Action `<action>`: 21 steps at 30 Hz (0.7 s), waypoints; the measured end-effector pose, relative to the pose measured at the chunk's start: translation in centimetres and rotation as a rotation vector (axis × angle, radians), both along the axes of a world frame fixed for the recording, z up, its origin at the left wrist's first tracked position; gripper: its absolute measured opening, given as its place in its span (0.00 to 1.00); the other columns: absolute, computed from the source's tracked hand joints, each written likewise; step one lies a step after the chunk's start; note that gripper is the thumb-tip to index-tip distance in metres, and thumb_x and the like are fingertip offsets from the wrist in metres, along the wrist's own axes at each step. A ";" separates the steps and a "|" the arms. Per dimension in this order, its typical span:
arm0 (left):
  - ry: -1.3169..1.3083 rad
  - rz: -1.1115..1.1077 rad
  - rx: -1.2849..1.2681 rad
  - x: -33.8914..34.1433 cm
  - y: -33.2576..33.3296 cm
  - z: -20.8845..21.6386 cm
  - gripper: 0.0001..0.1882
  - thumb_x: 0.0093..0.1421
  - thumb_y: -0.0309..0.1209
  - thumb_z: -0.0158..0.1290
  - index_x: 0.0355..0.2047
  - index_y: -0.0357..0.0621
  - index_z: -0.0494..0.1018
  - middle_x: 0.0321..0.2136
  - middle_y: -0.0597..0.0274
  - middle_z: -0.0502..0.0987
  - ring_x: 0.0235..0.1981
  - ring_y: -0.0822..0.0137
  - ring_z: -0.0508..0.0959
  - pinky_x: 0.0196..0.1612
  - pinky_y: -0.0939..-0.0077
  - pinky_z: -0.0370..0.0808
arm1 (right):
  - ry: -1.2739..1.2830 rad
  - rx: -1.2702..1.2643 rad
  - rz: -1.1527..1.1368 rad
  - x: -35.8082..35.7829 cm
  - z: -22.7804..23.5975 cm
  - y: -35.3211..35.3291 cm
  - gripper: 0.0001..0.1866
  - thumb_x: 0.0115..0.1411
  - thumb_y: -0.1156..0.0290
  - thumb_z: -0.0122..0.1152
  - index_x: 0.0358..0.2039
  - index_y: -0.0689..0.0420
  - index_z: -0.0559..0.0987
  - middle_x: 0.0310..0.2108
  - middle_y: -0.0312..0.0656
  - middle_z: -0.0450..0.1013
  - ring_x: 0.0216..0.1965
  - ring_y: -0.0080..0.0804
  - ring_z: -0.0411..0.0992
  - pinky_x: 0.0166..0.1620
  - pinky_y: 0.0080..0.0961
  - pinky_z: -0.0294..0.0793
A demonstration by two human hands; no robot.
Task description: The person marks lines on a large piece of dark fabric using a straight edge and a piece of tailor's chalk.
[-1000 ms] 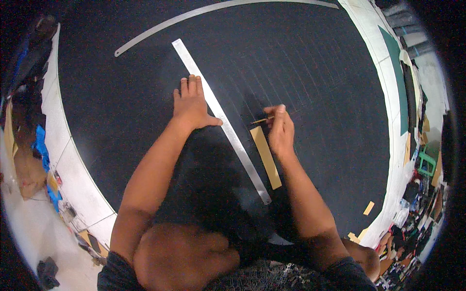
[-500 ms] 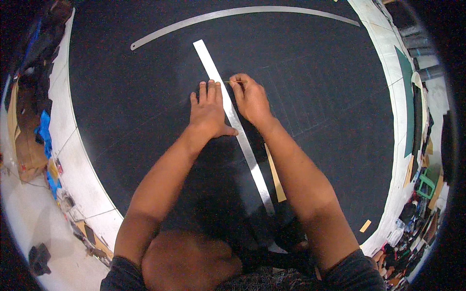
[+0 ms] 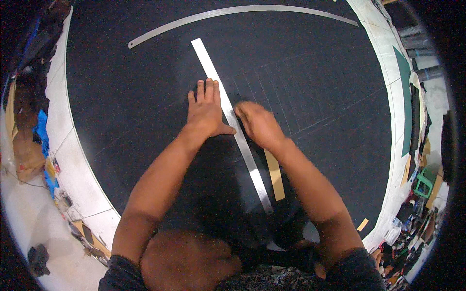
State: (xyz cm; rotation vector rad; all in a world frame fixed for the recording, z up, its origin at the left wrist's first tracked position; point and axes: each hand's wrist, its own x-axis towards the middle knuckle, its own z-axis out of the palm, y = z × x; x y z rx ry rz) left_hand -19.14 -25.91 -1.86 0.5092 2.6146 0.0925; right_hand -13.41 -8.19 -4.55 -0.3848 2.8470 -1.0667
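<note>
A straight metal ruler lies slanted across black sheet material. My left hand is flat with its fingers spread. Its fingertips rest at the ruler's left edge, and the thumb lies on the metal. Just right of the ruler's middle, my right hand is closed in a pinch, a little blurred by motion. The thin yellowish stick in its fingers is mostly hidden now. Several thin pale lines run over the sheet to the right of this hand.
A long metal ruler, bowed by the lens, lies at the far side. Under my right forearm is a tan strip; a smaller tan piece sits near right. White tiled floor borders the sheet. Clutter with a green plastic frame lines the right.
My right hand has come down along the ruler's right edge, toward me, uncovering more pale lines. The left hand has stayed in place on the ruler.
</note>
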 end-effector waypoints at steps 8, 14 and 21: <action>0.021 -0.007 0.023 0.2 -0.2 -0.6 0.78 0.34 0.65 0.73 0.73 0.28 0.44 0.73 0.40 0.48 0.75 0.41 0.47 0.71 0.37 0.52 | -0.240 -0.001 -0.024 12.0 2.1 3.6 0.10 0.67 0.71 0.56 0.48 0.57 0.76 0.46 0.52 0.78 0.48 0.56 0.76 0.52 0.46 0.77; 0.054 -0.022 0.051 0.4 -0.1 -1.0 0.78 0.34 0.65 0.73 0.72 0.28 0.45 0.73 0.38 0.49 0.75 0.40 0.47 0.70 0.36 0.53 | -0.246 -0.057 -0.037 12.4 1.9 4.0 0.10 0.67 0.72 0.56 0.48 0.58 0.76 0.47 0.51 0.77 0.48 0.55 0.77 0.51 0.43 0.78; 0.054 -0.024 0.045 0.4 -0.4 -1.1 0.78 0.33 0.65 0.73 0.72 0.27 0.45 0.73 0.38 0.49 0.75 0.39 0.47 0.70 0.35 0.53 | -0.268 -0.073 -0.042 12.4 2.3 3.8 0.10 0.68 0.73 0.55 0.48 0.59 0.76 0.47 0.52 0.77 0.49 0.55 0.77 0.50 0.43 0.79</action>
